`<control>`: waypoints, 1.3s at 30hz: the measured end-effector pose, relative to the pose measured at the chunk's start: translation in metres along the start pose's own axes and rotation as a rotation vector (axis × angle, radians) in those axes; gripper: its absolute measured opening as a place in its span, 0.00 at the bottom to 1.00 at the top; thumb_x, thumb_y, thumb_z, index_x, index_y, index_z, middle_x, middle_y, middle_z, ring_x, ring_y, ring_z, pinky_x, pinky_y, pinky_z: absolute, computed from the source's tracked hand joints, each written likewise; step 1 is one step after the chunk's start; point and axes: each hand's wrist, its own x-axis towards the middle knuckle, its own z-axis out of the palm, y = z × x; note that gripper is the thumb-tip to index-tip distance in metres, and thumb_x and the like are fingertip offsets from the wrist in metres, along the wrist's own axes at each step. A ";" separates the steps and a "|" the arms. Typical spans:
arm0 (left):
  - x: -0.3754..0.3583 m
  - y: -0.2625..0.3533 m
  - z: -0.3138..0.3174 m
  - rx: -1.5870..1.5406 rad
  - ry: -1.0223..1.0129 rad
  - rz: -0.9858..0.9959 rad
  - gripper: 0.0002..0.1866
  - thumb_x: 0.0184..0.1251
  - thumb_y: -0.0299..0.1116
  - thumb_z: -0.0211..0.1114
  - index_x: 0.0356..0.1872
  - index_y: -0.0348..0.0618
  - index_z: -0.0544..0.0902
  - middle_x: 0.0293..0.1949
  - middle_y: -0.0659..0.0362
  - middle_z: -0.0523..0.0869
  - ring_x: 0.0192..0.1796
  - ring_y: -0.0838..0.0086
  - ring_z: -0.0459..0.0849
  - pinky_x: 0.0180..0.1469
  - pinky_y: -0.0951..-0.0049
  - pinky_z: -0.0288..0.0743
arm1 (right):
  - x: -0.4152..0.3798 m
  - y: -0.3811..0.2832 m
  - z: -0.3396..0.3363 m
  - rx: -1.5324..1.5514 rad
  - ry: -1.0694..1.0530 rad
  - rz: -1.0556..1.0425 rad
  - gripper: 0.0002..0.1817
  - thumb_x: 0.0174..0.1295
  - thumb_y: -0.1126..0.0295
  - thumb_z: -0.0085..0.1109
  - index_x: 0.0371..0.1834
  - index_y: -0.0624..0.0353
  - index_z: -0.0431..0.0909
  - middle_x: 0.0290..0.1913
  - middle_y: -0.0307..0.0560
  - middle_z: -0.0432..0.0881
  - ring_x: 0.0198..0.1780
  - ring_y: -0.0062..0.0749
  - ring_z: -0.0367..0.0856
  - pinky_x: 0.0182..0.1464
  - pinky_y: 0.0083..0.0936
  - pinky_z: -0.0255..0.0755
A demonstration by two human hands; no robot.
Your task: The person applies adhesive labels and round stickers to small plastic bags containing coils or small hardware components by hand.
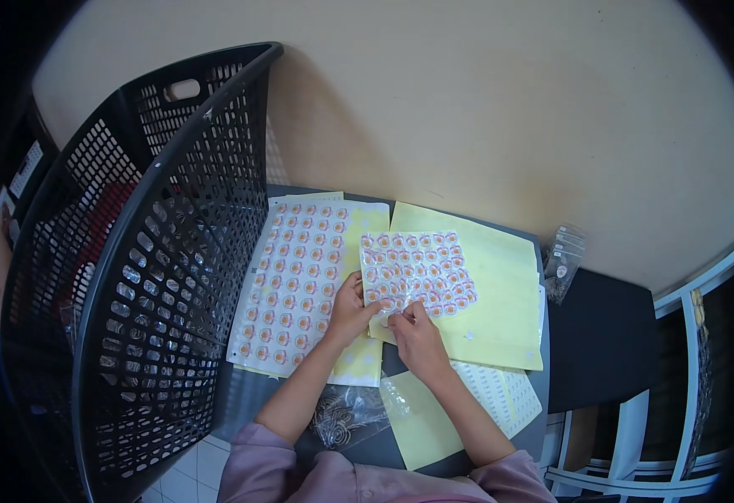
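My left hand (352, 312) holds the left edge of a small sheet of round orange-and-pink stickers (417, 268), its thumb on top near the lower left corner. Close beside it, the fingers of my right hand (417, 335) are pinched together at the sheet's lower edge; what they grip is too small to make out. Under and behind the small sheet lies pale yellow paper (501, 277). To the left rests a larger white sheet with rows of similar round stickers (300, 260).
A tall black basket (174, 251) with plastic-wrapped items stands at the left. Near my body lie a clear bag of coiled things (346, 419), a yellow sheet (425, 427) and a printed label sheet (505, 398). Small packets (564, 264) sit by the wall, near a black surface (601, 335).
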 end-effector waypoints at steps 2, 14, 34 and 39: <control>0.001 0.000 0.000 0.005 -0.003 0.003 0.28 0.46 0.11 0.57 0.51 0.32 0.61 0.45 0.52 0.74 0.49 0.73 0.75 0.51 0.77 0.71 | 0.000 0.001 0.000 0.034 -0.001 -0.010 0.06 0.48 0.81 0.56 0.29 0.59 0.74 0.30 0.48 0.65 0.31 0.39 0.76 0.31 0.31 0.70; 0.001 -0.002 -0.001 0.014 -0.007 0.012 0.27 0.45 0.11 0.57 0.50 0.33 0.62 0.45 0.53 0.74 0.48 0.74 0.76 0.49 0.78 0.71 | -0.002 0.001 -0.009 0.082 -0.065 -0.027 0.06 0.49 0.81 0.54 0.31 0.60 0.73 0.33 0.49 0.68 0.34 0.40 0.77 0.35 0.30 0.72; 0.000 -0.001 0.000 0.039 -0.003 0.018 0.28 0.45 0.11 0.58 0.51 0.33 0.61 0.44 0.53 0.74 0.48 0.74 0.75 0.51 0.77 0.70 | -0.004 0.002 -0.020 0.144 -0.169 -0.034 0.05 0.52 0.82 0.50 0.32 0.62 0.71 0.32 0.49 0.68 0.30 0.41 0.76 0.31 0.31 0.70; 0.000 -0.001 0.000 0.054 -0.008 0.022 0.28 0.45 0.12 0.58 0.51 0.33 0.61 0.44 0.53 0.74 0.49 0.73 0.75 0.51 0.76 0.70 | -0.005 0.004 -0.021 0.153 -0.190 -0.057 0.06 0.52 0.81 0.50 0.33 0.62 0.71 0.33 0.50 0.68 0.30 0.41 0.76 0.31 0.31 0.70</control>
